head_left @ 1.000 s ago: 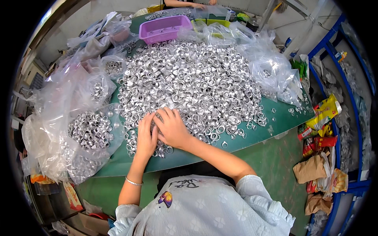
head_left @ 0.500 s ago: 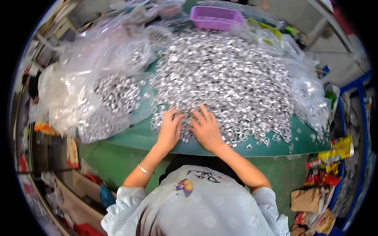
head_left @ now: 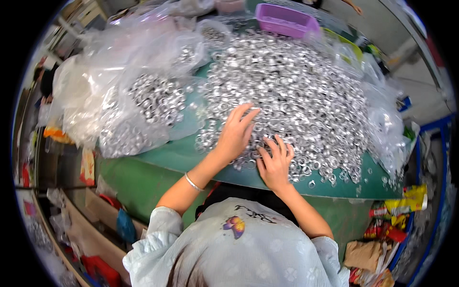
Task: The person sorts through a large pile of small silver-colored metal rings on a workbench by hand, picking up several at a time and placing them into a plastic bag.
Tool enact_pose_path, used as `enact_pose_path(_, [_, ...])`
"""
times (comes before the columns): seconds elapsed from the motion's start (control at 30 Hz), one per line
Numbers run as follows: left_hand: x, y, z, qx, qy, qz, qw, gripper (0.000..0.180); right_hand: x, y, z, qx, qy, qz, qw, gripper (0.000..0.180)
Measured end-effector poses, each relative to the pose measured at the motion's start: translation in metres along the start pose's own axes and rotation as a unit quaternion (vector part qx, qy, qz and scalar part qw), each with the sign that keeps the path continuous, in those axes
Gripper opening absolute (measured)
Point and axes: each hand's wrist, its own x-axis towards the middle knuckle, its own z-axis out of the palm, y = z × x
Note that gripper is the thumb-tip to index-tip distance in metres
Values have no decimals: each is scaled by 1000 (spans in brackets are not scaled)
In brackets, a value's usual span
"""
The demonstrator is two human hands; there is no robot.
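Observation:
A broad heap of small silvery metal rings point(head_left: 296, 95) covers the middle of the green table point(head_left: 177, 160). My left hand point(head_left: 235, 134) is over the heap's near left part, fingers stretched forward and thumb apart. Closer to the front edge, my right hand point(head_left: 276, 168) rests its spread, slightly bent fingertips on the rings. Neither hand shows anything gripped, though the rings right under the fingers are partly hidden. Left of the heap lies a clear plastic bag point(head_left: 86, 115), with more rings point(head_left: 157, 98) spilling at its mouth.
A purple plastic basket point(head_left: 287, 29) stands behind the heap, beside a yellow-green container point(head_left: 351, 47). Clear plastic bags point(head_left: 382, 119) line the right side. Coloured packets point(head_left: 411, 198) and a brown paper bag point(head_left: 364, 253) lie low at the right. Another person's hand point(head_left: 356, 8) shows at the far edge.
My left hand has moved forward and right, farther onto the heap. My right hand has shifted right and slightly nearer to me. The whole view has turned a little.

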Motion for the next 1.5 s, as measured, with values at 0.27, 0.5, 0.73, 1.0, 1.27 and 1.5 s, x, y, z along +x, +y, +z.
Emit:
enact_pose_path(0.27, [2, -9, 17, 100, -91, 39, 990, 33, 4, 13, -22, 74, 25, 103, 992, 40])
enact_pose_path(0.5, [-18, -21, 2, 127, -36, -8, 991, 32, 12, 19, -26, 73, 76, 114, 988, 27])
enact_pose_path(0.73, [-33, -24, -4, 138, 15, -64, 988, 28, 46, 30, -24, 31, 74, 55, 995, 29])
enact_pose_path(1.0, [-34, -24, -6, 78, 61, -93, 991, 24, 50, 46, -34, 42, -4, 15, 999, 22])
enact_pose_path(1.27, [8, -4, 11, 79, -25, 77, 994, 33, 62, 46, -40, -17, 22, -7, 1000, 22])
enact_pose_path(1.5, [12, -11, 13, 91, -24, 57, 994, 31, 73, 48, -44, -48, -126, 2, 991, 19])
